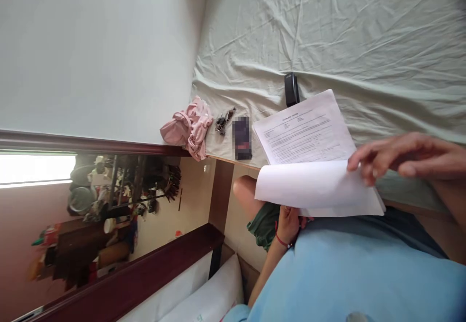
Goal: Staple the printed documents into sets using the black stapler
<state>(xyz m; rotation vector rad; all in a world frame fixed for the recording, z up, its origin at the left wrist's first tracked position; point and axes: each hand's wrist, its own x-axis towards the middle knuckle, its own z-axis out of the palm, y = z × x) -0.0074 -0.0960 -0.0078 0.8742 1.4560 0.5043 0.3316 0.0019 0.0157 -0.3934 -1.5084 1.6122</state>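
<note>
A bundle of printed papers (302,137) lies partly on the sheet-covered bed and partly over my lap. Its upper page shows lines of print and a heading too small to read. One white sheet (302,184) is curled over toward me, its blank side up. My left hand (289,222), with a red thread at the wrist, grips the papers at their near edge; some of its fingers are hidden beneath. At the right edge of the curled sheet is my right hand (400,157), fingertips against the paper, thumb held apart from the fingers.
Past the papers sits a black case-like object (291,89). To the left are a pixelated dark object (242,137), a bunch of keys (221,124) and a crumpled pink cloth (192,125). A doorway with a dark red frame (153,276) opens onto a cluttered room.
</note>
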